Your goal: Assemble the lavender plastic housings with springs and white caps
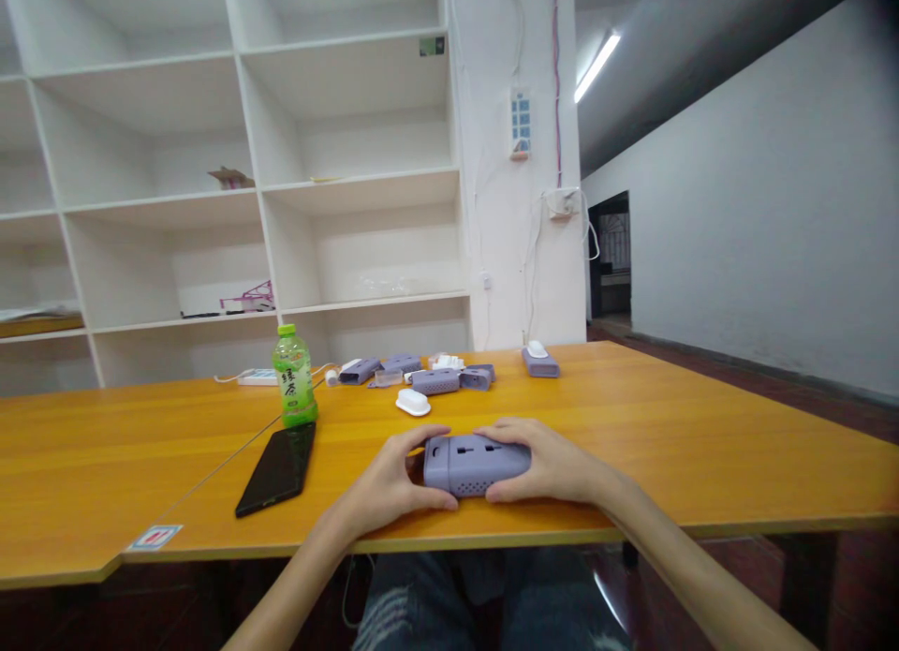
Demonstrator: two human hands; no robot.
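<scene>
A purple plastic case (474, 466) lies near the front edge of the wooden table, with slots on its top and a patch of small holes on the side facing me. My left hand (393, 478) grips its left end, thumb in front and fingers behind. Around the right end, my right hand (537, 459) is closed in the same way, hiding that end. A seam runs across the case towards its left end. Just beyond it sits a white oval plastic part (413, 403), touched by neither hand.
Several similar purple cases (435, 381) and small white parts lie at the back. Another purple case (540, 362) with a white piece on top is farther right. On the left are a green bottle (295, 379), a black phone (277, 470) and a power strip (258, 377).
</scene>
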